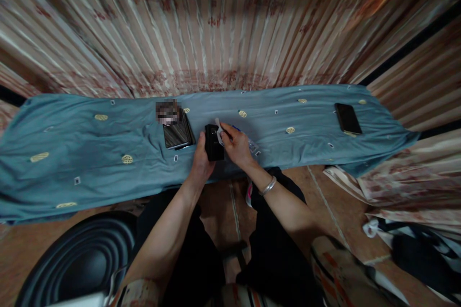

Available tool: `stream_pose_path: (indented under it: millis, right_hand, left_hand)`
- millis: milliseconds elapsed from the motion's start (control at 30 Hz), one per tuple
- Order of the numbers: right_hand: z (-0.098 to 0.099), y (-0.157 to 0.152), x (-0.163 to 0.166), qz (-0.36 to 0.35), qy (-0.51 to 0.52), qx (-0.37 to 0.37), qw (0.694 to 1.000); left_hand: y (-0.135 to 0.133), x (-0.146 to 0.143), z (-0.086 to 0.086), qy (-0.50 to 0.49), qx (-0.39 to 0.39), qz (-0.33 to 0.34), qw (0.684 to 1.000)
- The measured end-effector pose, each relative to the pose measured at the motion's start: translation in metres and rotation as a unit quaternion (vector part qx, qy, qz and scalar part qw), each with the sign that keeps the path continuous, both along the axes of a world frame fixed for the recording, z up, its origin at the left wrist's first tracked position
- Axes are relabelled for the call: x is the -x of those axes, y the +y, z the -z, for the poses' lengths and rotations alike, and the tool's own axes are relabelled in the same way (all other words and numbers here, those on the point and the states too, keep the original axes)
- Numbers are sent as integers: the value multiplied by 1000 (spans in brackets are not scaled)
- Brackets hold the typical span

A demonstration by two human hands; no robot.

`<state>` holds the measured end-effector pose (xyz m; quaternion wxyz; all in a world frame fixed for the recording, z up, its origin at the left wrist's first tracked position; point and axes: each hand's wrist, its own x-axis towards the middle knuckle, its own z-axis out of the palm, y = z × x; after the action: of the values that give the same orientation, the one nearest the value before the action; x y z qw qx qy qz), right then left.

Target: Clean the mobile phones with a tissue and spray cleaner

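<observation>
My left hand is closed round a black boxy object, gripping it by its left side above the near edge of the cloth-covered surface. I cannot make out exactly what kind of object it is. Pinched in my right hand is a small white strip, perhaps paper or tissue, held at the upper right of the black object. Behind the right hand, a bit of blue and some clear plastic packaging show, partly hidden by it. Left of my hands lies a dark, glossy flat device, overlapping another dark thing.
A blue patterned cloth covers the long surface. Toward its right end lies a black phone. Pleated curtains hang close behind. On the floor are a round black ridged object at left and a dark-and-white bundle at right.
</observation>
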<state>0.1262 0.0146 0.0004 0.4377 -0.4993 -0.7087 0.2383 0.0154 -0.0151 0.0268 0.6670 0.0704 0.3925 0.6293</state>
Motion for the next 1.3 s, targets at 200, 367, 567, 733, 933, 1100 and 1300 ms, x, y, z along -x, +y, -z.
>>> stream_pose_path:
  millis: [200, 367, 567, 733, 933, 1100, 1300]
  right_hand:
    - [4, 0, 3, 8, 65, 38, 997]
    - [6, -6, 6, -13, 62, 76, 995]
    - [4, -18, 6, -39, 45, 98, 993]
    - [2, -27, 5, -52, 48, 119, 990]
    - [-8, -21, -12, -33, 38, 76, 996]
    - [-12, -12, -23, -11, 6, -7, 1000]
    - [-7, -16, -13, -70, -122, -108, 984]
  left_hand:
    - [2, 0, -2, -7, 11, -19, 1000]
    - [5, 5, -4, -1, -10, -9, 1000]
    - [7, 15, -9, -9, 10, 0, 1000]
    - [11, 21, -6, -7, 34, -14, 999]
    - [18, 22, 2, -11, 7, -41, 999]
    - [13, 10, 7, -4, -11, 7, 1000]
    - [3, -4, 3, 3, 11, 17, 1000]
